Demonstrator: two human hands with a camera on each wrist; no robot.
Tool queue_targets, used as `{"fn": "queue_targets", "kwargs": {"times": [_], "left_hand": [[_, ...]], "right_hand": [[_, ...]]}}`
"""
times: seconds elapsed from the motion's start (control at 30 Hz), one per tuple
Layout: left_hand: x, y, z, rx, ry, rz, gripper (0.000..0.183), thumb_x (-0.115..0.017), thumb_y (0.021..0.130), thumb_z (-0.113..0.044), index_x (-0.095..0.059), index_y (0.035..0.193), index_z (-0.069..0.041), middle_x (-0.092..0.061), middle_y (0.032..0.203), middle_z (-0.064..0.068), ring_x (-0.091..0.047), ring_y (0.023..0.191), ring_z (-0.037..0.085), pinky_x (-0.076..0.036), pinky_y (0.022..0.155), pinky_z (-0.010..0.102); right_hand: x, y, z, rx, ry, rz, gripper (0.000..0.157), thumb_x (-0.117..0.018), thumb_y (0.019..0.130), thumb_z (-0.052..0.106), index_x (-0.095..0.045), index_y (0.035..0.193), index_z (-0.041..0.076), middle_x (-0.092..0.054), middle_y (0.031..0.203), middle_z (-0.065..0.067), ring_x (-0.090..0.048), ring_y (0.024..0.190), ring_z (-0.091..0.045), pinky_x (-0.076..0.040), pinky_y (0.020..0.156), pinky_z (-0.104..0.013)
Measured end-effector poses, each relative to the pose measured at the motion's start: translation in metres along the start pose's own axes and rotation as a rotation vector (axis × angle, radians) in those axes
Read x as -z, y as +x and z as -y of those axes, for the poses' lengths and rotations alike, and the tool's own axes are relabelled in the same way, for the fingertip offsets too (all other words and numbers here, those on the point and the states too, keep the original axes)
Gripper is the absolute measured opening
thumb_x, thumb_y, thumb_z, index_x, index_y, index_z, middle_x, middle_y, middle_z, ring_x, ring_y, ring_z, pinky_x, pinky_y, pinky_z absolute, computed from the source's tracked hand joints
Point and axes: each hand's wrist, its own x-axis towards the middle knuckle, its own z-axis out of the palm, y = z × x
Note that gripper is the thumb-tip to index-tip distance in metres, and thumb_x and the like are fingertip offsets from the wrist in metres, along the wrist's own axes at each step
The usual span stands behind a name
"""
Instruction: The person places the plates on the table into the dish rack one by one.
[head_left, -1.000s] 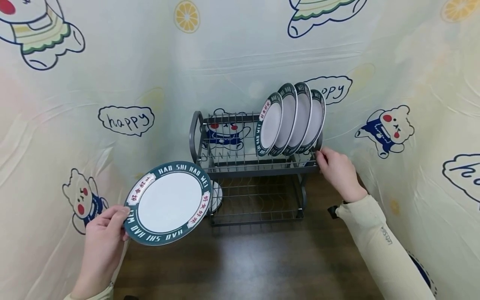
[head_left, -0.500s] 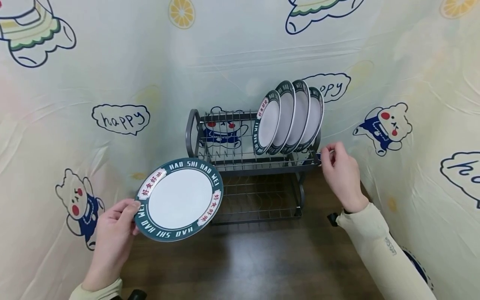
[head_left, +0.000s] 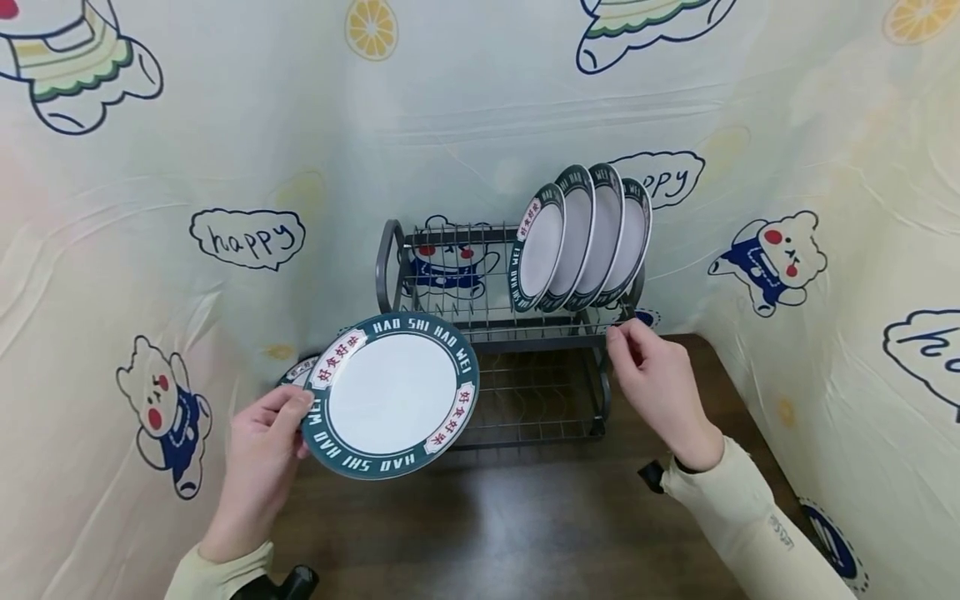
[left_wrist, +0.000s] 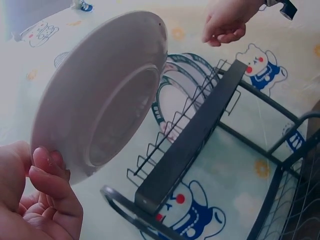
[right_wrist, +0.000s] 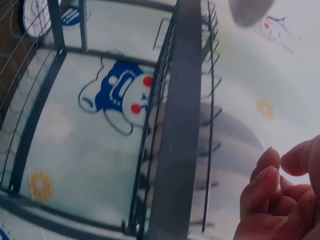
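Note:
My left hand [head_left: 266, 450] pinches the left rim of a white plate [head_left: 393, 404] with a dark green lettered border. The plate is tilted, its face towards the head camera, in front of the rack's left half; its pale underside shows in the left wrist view. Several matching plates [head_left: 542, 250] stand on edge in the right part of the rack's upper tier. My right hand [head_left: 663, 383] is by the rack's front right corner, fingers loosely curled, holding nothing. In the right wrist view its thumb and fingertips [right_wrist: 270, 175] are apart. The rim of another plate [head_left: 298, 372] peeks out behind the held one.
The dark two-tier wire dish rack [head_left: 540, 340] stands on a brown wooden surface [head_left: 510, 525]. Bare wire slots lie left of the standing plates. A pale cloth [head_left: 450, 100] printed with cartoon bears hangs behind and along both sides.
My left hand has carried the plate to the right, uncovering part of another plate at the left. My right hand has left the rack's right end and moved slightly left and down.

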Motion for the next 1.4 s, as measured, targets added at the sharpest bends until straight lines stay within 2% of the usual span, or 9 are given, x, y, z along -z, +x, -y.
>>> {"fn": "queue_targets", "kwargs": {"times": [0.33, 0.53, 0.9, 1.17, 1.4], "left_hand": [[-0.018, 0.003, -0.001, 0.036, 0.082, 0.05, 0.023, -0.058, 0.107, -0.019, -0.075, 0.093, -0.011, -0.071, 0.077, 0.001, -0.056, 0.055, 0.012, -0.045, 0.05, 0.02], [-0.032, 0.004, 0.002, 0.033, 0.096, 0.075, 0.023, -0.057, 0.108, -0.017, -0.073, 0.093, -0.009, -0.069, 0.075, 0.001, -0.054, 0.054, 0.011, -0.046, 0.05, 0.019], [-0.053, 0.005, 0.011, 0.019, 0.106, 0.119, 0.022, -0.058, 0.107, -0.016, -0.07, 0.096, -0.001, -0.069, 0.074, 0.003, -0.054, 0.054, 0.012, -0.048, 0.052, 0.02], [-0.066, 0.004, 0.016, 0.041, 0.139, 0.135, 0.022, -0.058, 0.107, -0.014, -0.068, 0.101, 0.004, -0.068, 0.075, 0.004, -0.054, 0.057, 0.014, -0.048, 0.055, 0.022], [-0.074, 0.003, 0.019, 0.064, 0.135, 0.146, 0.022, -0.057, 0.106, -0.011, -0.066, 0.105, 0.009, -0.067, 0.075, 0.005, -0.053, 0.057, 0.015, -0.048, 0.055, 0.022]], "right_hand": [[-0.013, -0.008, 0.023, 0.048, 0.116, 0.132, 0.022, -0.06, 0.106, 0.013, -0.062, 0.085, 0.015, -0.051, 0.061, 0.009, -0.047, 0.052, -0.008, -0.041, 0.049, -0.027], [-0.018, -0.013, 0.037, -0.019, 0.158, 0.23, 0.022, -0.059, 0.107, 0.019, -0.063, 0.086, 0.016, -0.052, 0.062, 0.008, -0.051, 0.055, -0.011, -0.044, 0.05, -0.028], [-0.023, -0.024, 0.045, -0.065, 0.216, 0.286, 0.023, -0.058, 0.108, 0.022, -0.066, 0.087, 0.016, -0.055, 0.062, 0.007, -0.055, 0.06, -0.012, -0.047, 0.054, -0.028], [-0.026, -0.027, 0.045, -0.13, 0.269, 0.357, 0.03, -0.055, 0.109, 0.025, -0.068, 0.085, 0.014, -0.058, 0.063, 0.007, -0.058, 0.063, -0.015, -0.049, 0.056, -0.029], [-0.028, -0.031, 0.04, -0.185, 0.319, 0.395, 0.029, -0.055, 0.109, 0.024, -0.07, 0.087, 0.013, -0.06, 0.064, 0.004, -0.059, 0.063, -0.017, -0.051, 0.056, -0.029]]}}
